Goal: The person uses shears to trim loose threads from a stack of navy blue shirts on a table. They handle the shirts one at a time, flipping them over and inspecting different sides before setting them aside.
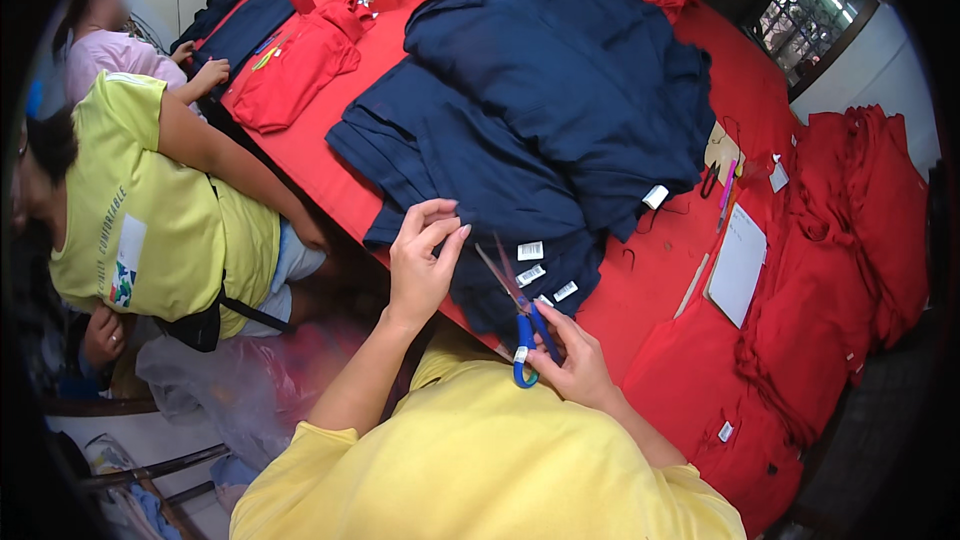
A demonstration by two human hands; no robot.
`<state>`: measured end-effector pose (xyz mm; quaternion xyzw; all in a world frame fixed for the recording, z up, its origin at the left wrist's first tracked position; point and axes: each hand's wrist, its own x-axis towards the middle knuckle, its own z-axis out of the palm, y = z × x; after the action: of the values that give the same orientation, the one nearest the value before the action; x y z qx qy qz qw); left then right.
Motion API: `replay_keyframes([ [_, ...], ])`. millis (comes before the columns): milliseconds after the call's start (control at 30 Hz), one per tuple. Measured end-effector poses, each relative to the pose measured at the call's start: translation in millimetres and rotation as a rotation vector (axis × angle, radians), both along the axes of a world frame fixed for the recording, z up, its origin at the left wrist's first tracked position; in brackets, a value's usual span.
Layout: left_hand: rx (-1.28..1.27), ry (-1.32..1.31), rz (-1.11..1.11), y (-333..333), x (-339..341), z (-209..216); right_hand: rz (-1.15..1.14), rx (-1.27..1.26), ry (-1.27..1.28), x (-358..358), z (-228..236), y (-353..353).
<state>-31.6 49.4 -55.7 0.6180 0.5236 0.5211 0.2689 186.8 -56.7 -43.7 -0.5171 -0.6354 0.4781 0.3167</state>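
Note:
My right hand (578,358) grips a pair of scissors (524,318) by its blue handles. The blades stand apart and point away from me, over the near edge of a pile of navy garments (560,90). My left hand (425,265) is raised over the same edge, left of the blades, with thumb and fingertips drawn together. Whether a thin thread lies between those fingertips is too small to see. White labels (530,251) with printed bars lie on the navy cloth just beyond the scissors.
A red-covered table (640,285) carries the pile. Red garments (840,240) are heaped at right, beside a white notepad (737,265) and a pink pen (727,183). Two people sit at left, one in a yellow shirt (150,210). A clear plastic bag (215,380) stands below the table edge.

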Motion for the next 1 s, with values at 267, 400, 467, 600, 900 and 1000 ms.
replay_keyframes([
  [267,-0.577,-0.668,-0.149,1.0,4.8,1.0,-0.138,0.134,-0.01,0.7,8.1,-1.9],
  [400,-0.65,-0.832,-0.322,-12.0,13.2,5.1,-0.138,0.157,0.01,6.0,6.1,-6.1],
  [467,-0.563,-0.667,-0.338,-9.9,14.5,-6.1,-0.117,0.173,-0.02,7.7,6.2,-7.0],
  [600,-0.588,-0.831,-0.333,-6.7,25.9,9.2,-0.083,0.272,-0.132,8.4,12.1,-12.8],
  [900,-0.567,-1.083,-0.389,-9.4,33.2,28.7,-0.109,0.391,-0.312,16.3,19.7,-15.9],
  [1000,-0.576,-1.102,-0.456,-14.9,36.9,39.2,-0.12,0.425,-0.319,20.9,15.5,-16.6],
])
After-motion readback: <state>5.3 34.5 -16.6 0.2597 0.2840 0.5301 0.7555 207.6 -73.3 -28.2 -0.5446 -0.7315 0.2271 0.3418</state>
